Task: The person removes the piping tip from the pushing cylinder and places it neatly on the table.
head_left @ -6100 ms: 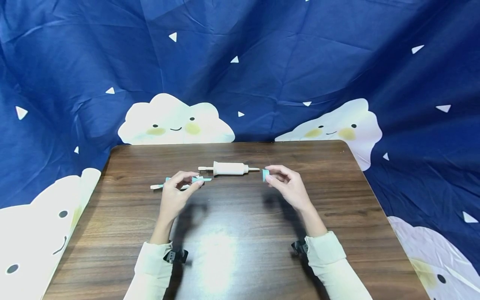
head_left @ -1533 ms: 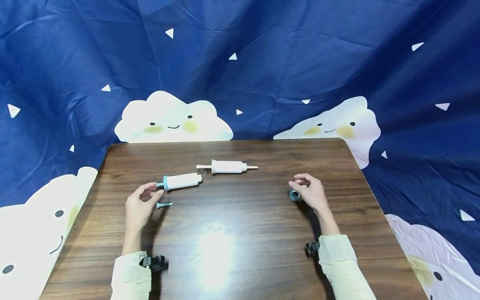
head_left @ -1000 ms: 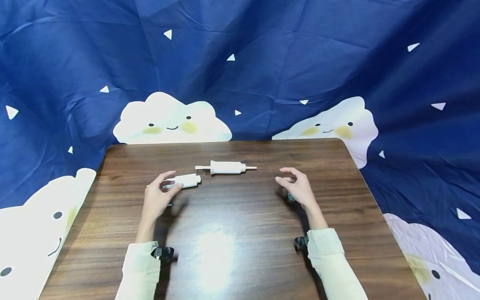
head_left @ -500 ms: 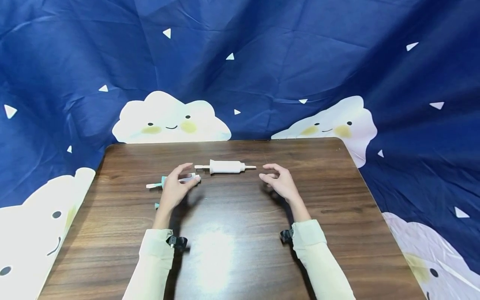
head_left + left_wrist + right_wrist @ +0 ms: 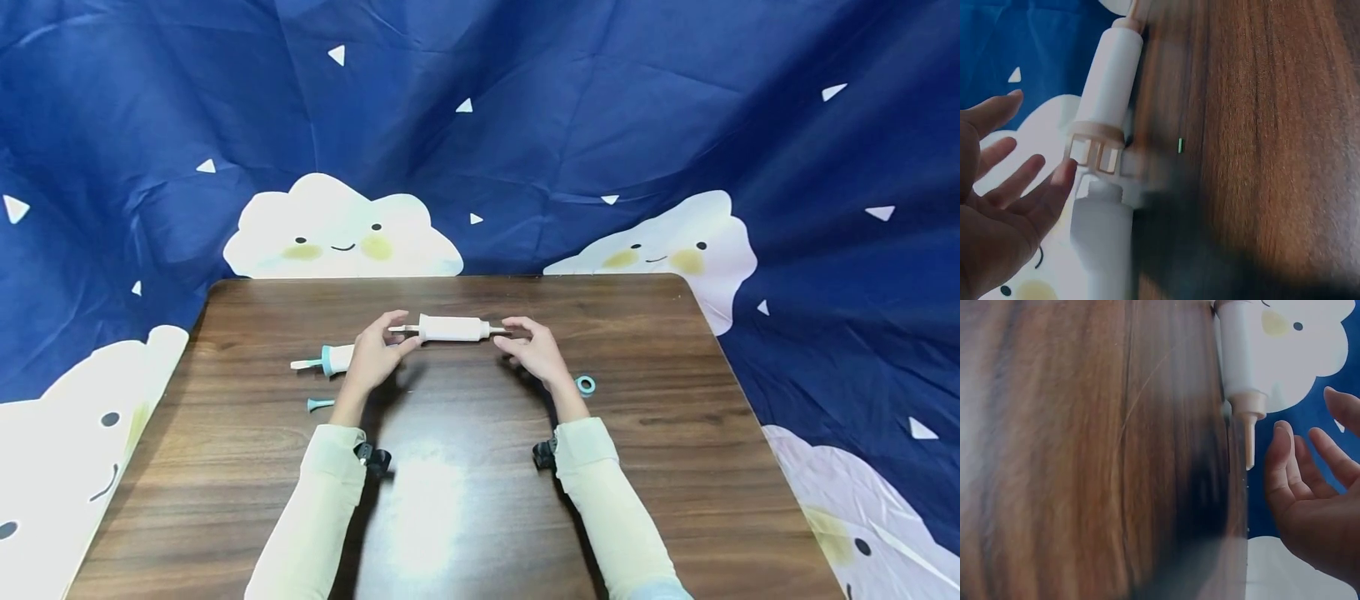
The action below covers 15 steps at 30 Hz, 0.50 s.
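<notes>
A white syringe lies crosswise on the brown table. My left hand is at its plunger end and my right hand at its nozzle end. In the left wrist view the left hand has its fingers spread beside the syringe's flange, one fingertip very close to it. The right wrist view shows the right hand with relaxed fingers, just clear of the nozzle. Neither hand holds anything.
A second white syringe with a teal collar lies left of my left hand. A small teal stopper lies near it. A teal ring lies right of my right wrist. Blue cloud-print cloth hangs behind the table.
Both hands have moved inward and farther up the table to the two ends of the far syringe. The left hand has left the teal-collared syringe; the teal ring now shows.
</notes>
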Tool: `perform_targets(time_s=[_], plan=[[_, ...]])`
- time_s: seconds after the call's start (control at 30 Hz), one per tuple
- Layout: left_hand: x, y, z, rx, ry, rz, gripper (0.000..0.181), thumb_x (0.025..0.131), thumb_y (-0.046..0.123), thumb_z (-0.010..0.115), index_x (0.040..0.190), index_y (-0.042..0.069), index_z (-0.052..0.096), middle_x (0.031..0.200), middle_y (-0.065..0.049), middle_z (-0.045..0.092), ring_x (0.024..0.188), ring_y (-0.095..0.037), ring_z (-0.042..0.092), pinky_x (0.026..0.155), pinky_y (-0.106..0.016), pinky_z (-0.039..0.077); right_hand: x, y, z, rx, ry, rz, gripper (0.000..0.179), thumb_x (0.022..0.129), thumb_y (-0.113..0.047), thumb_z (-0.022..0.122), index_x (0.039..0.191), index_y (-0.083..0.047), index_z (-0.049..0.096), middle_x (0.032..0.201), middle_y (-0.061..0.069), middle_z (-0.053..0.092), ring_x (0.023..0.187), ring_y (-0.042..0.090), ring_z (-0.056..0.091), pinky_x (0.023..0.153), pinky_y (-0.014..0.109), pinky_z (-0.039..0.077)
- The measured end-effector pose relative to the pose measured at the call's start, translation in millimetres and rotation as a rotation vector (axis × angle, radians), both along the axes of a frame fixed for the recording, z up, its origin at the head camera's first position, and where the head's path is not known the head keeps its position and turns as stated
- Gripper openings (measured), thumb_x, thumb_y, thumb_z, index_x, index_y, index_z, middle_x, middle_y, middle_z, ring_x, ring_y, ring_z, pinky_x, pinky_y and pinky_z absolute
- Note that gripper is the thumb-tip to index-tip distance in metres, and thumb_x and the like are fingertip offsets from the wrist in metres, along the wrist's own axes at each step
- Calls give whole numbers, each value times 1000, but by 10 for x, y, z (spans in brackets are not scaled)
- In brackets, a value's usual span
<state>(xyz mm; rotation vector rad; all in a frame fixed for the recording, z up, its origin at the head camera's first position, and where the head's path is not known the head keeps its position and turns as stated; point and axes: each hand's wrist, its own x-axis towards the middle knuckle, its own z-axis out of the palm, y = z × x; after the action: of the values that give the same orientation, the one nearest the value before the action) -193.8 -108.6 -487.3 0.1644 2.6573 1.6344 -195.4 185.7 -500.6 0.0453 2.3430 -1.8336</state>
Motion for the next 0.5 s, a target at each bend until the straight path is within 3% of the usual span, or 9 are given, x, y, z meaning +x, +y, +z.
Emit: perform_targets(time_s=[0.13,0.27,0.5], plan=[[-58,53,-8,-89,-31,-17,54,93,22,76,142,9,56,137,-18,58,116,-40,63,97,-53,50,-87,-46,-49,44,-14,3,52,94,-22,74,140,-3,58,135,18,61,91,43,69,71,46,57],[-124,102,-7,-173,-16,-36,55,93,23,76,142,8,56,135,-19,58,113,-38,64,98,-53,49,-157,-86,-101,81,-5,-11,51,92,-23,76,137,-6,60,130,15,65,81,41,69,64,43,55],[-198,184,4,-228,-33,-37,59,90,26,78,142,8,55,136,-21,53,109,-37,65,95,-52,49,-230,-166,-171,156,-7,39,54,93,-25,75,140,-5,58,133,16,60,77,30,68,65,34,56]])
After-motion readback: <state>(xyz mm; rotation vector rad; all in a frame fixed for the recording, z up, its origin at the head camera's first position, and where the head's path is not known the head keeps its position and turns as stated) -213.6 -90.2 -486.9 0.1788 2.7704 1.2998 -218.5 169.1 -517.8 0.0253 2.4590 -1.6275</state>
